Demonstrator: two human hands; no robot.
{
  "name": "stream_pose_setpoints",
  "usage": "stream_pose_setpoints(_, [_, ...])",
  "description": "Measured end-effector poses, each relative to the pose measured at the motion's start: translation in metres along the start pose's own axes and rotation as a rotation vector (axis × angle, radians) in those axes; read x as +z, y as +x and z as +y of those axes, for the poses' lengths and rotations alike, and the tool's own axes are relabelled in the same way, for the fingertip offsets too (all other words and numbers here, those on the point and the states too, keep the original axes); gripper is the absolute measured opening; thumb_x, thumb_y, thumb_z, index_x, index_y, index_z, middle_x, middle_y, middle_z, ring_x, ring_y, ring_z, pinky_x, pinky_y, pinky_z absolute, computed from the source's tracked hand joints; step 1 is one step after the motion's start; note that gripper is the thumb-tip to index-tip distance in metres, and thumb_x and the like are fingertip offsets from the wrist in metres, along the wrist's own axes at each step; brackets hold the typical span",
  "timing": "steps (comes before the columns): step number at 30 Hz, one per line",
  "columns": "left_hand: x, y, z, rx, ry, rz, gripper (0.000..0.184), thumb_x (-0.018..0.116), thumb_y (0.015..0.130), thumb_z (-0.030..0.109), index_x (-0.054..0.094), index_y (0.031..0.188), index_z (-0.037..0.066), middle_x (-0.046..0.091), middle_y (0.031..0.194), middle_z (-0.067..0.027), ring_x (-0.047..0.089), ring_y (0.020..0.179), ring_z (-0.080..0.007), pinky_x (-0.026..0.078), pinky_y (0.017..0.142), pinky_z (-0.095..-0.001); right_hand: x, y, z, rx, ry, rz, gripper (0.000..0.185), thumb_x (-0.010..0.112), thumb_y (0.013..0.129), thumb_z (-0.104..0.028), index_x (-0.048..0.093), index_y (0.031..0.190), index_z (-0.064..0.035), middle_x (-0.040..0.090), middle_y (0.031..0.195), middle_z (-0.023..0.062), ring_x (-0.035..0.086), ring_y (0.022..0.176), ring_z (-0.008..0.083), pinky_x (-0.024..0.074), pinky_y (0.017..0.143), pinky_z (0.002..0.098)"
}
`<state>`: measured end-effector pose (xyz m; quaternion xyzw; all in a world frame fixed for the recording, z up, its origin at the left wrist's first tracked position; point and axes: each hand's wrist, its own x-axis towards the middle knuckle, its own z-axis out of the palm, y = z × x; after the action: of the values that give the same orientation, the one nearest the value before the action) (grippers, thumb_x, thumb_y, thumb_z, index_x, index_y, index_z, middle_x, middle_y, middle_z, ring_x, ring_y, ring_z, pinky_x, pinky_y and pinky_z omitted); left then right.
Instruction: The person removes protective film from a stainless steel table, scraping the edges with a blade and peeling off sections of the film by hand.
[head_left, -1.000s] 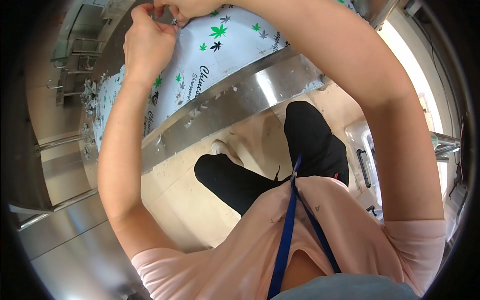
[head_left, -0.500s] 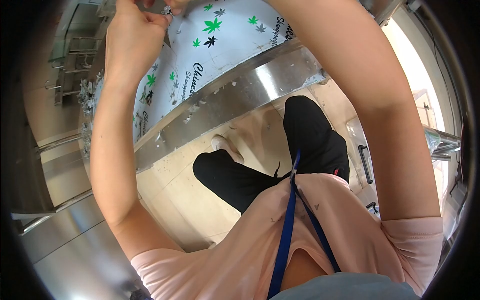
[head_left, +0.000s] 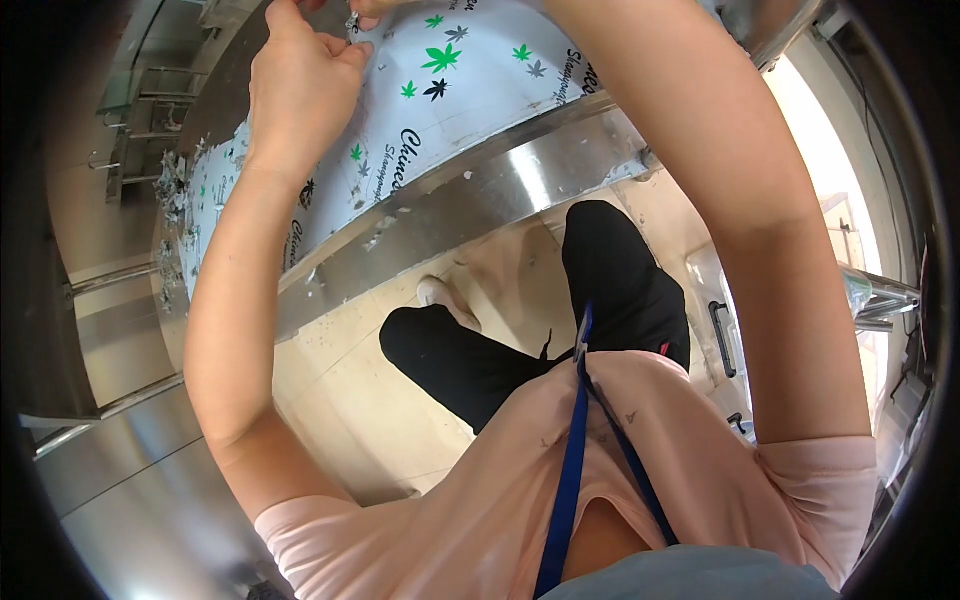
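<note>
A white sheet printed with green, grey and black leaves and lettering (head_left: pixel 440 110) covers much of the metal table (head_left: pixel 480 185). My left hand (head_left: pixel 305 85) is at the top, over the sheet's far left part, its fingers bent together. Just right of its fingertips, my right hand (head_left: pixel 375 8) is partly cut off by the top edge. Between the two hands is a small crumpled silvery scrap (head_left: pixel 352 24), pinched by the right fingertips. What the left fingers hold, if anything, is too small to make out.
Shredded silvery scraps (head_left: pixel 172 190) cling along the table's left end. Metal rails (head_left: pixel 118 283) stand at the left. Clear plastic boxes with black handles (head_left: pixel 722 338) are on the floor at the right. My black-clad knees are below the table's near edge.
Both hands first moved left and up, then came back slightly to the right. They stay close together around the small scrap.
</note>
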<state>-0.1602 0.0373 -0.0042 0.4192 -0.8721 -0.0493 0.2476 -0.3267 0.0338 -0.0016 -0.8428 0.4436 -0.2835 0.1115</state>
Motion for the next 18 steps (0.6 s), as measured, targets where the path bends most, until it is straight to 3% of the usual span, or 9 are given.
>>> stream_pose_setpoints(2, [-0.002, -0.002, 0.007, 0.004, 0.029, 0.009, 0.057, 0.059, 0.069, -0.002, 0.039, 0.123, -0.002, 0.058, 0.065, -0.0092, 0.059, 0.058, -0.0169, 0.046, 0.060, -0.0302, -0.002, -0.002, -0.001, -0.003, -0.013, -0.008, 0.040, 0.068, 0.065, -0.004, 0.065, 0.105, 0.0011, 0.066, 0.092, 0.0222, 0.064, 0.087, 0.0323, 0.0489, 0.078, 0.0363])
stream_pose_setpoints(9, [-0.002, -0.004, 0.022, 0.128, 0.021, 0.053, 0.052, 0.059, 0.071, -0.005, 0.042, 0.120, -0.002, 0.058, 0.068, -0.0076, 0.056, 0.057, -0.0128, 0.045, 0.057, -0.0280, -0.015, -0.007, -0.003, -0.041, -0.086, -0.017, 0.041, 0.069, 0.065, -0.006, 0.065, 0.105, -0.0001, 0.066, 0.095, 0.0208, 0.063, 0.089, 0.0318, 0.0489, 0.079, 0.0365])
stream_pose_setpoints(14, [-0.009, 0.000, 0.030, 0.009, -0.090, -0.032, 0.051, 0.060, 0.072, -0.006, 0.042, 0.119, -0.001, 0.055, 0.068, -0.0064, 0.054, 0.056, -0.0115, 0.044, 0.055, -0.0274, -0.034, -0.023, -0.018, 0.042, -0.042, -0.085, 0.039, 0.067, 0.067, -0.006, 0.065, 0.106, 0.0000, 0.066, 0.095, 0.0203, 0.063, 0.088, 0.0316, 0.0488, 0.078, 0.0357])
stream_pose_setpoints(18, [-0.011, -0.006, 0.038, 0.061, -0.040, 0.000, 0.050, 0.061, 0.072, -0.006, 0.042, 0.119, -0.001, 0.055, 0.066, -0.0058, 0.053, 0.056, -0.0115, 0.043, 0.055, -0.0271, -0.040, -0.028, -0.027, 0.084, -0.025, -0.102, 0.040, 0.066, 0.067, -0.006, 0.064, 0.107, 0.0005, 0.066, 0.095, 0.0203, 0.063, 0.087, 0.0311, 0.0485, 0.078, 0.0353])
